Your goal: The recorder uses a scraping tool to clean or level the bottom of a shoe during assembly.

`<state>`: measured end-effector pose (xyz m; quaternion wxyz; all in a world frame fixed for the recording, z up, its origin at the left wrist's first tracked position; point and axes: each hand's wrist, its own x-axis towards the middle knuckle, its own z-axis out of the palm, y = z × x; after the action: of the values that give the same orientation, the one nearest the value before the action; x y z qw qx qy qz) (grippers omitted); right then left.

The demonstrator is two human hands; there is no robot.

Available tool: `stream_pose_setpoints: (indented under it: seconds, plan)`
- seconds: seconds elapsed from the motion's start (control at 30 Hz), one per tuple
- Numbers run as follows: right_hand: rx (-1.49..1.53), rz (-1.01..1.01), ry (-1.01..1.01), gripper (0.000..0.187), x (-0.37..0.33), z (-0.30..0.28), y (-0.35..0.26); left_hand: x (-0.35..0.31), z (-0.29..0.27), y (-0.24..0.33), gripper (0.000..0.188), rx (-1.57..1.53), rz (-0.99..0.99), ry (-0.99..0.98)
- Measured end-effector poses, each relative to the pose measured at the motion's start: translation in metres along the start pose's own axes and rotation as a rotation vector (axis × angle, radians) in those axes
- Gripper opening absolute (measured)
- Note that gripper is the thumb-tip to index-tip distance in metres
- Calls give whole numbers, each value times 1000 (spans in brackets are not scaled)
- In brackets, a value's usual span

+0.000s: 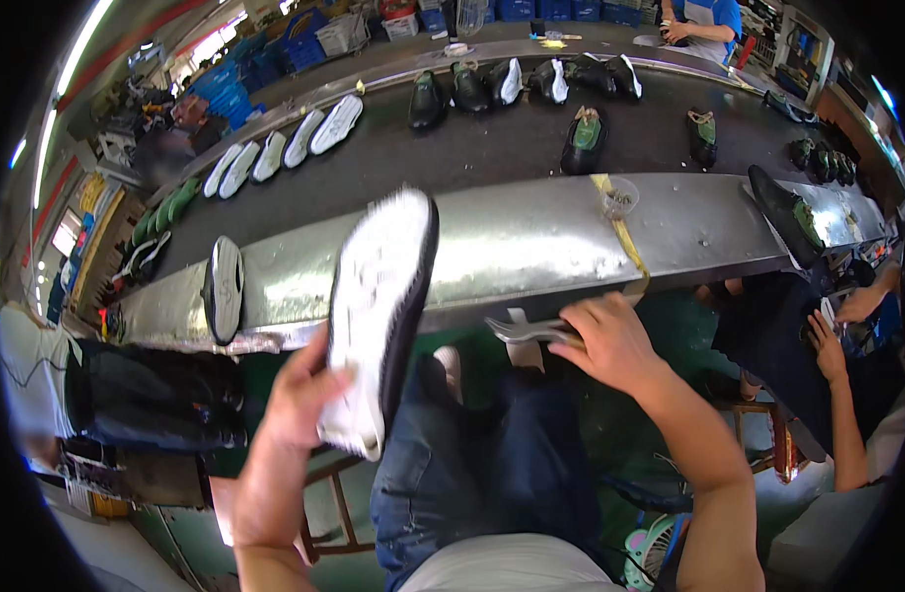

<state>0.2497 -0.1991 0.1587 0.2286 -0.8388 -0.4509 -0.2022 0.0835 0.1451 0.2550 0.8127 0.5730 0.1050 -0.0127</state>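
Note:
My left hand (304,395) is closed around the heel end of a shoe (378,286). Its white sole faces me, and a strip of dark upper shows along the right edge. Over my lap, my right hand (610,340) grips a silver metal tool with curved, forked arms (525,330); its exact kind is unclear. Tool and shoe are apart. Left of the held shoe, another shoe with a pale sole (227,289) lies on its side at the metal bench edge (285,306).
Beyond the metal ledge runs a dark conveyor belt (374,163) bearing several shoes. A clear plastic cup (618,197) with small bits stands beside a yellow strip (625,237). A co-worker sits at the right (847,395), another at the left (147,395). A dark shoe (783,217) rests at the right edge.

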Motion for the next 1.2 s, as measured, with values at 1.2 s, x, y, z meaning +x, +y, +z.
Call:
stream_pose_setpoints:
  seconds: [1.2]
  plan:
    - [193,270,-230,48,85,40,82,641,-84,4,76,1450,331,469]
